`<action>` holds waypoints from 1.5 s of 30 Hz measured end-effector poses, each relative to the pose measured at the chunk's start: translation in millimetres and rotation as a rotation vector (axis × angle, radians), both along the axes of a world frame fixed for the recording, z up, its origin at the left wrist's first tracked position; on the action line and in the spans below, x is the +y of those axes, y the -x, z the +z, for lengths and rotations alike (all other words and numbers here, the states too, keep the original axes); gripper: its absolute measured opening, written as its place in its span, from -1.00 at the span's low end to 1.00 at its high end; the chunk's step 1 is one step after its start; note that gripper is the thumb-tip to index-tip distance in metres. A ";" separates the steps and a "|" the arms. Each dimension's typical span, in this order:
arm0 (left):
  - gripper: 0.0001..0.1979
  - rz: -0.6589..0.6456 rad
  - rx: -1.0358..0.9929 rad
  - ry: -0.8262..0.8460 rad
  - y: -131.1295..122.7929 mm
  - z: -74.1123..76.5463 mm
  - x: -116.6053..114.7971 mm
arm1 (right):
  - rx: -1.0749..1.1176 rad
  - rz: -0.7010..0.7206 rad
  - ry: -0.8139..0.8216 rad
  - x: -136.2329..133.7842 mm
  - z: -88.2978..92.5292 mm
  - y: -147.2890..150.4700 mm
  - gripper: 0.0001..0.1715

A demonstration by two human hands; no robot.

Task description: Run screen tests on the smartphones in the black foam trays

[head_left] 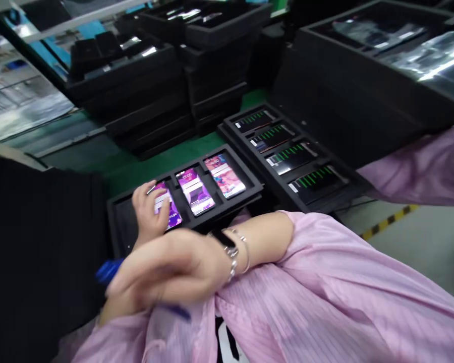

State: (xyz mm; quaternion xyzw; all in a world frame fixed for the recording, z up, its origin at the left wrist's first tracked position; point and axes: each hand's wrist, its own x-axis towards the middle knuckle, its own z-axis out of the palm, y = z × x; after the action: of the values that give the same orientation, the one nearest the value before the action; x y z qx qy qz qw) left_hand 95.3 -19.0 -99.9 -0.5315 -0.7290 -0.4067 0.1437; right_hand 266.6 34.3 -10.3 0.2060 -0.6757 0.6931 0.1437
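My left hand (151, 209) rests over a lit smartphone (174, 216) in a black foam tray (161, 227), its fingers apart on the screen. Beside that one lie a second purple-screened phone (196, 194) and a phone with a pink picture (227, 179), each in its own slot. My right hand (177, 264), smeared by motion, crosses over my left forearm with its fingers curled. A bright blue item (109, 270) sticks out past these fingers, and more blue shows below the hand. What this item is, I cannot make out. A bracelet and a dark band circle my right wrist.
Another tray (306, 201) holds several dark phones showing green bars. Stacks of black trays (144, 101) stand behind on the green surface (200, 148). A large tray stack (336, 96) rises at right, near another person's purple sleeve (419, 169). Black material (41, 242) fills the left.
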 end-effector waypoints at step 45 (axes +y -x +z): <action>-0.68 0.391 0.001 0.243 -6.1 -45.8 -96.6 | -0.665 -1.103 -0.268 196.3 -114.9 -91.7 -0.60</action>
State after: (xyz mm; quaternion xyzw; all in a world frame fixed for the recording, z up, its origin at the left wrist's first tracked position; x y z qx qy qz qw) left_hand 101.4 -115.7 -145.7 -0.3939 -0.8616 -0.2803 0.1550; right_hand 358.3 230.6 -125.2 -0.3796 -0.7710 0.4544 0.2345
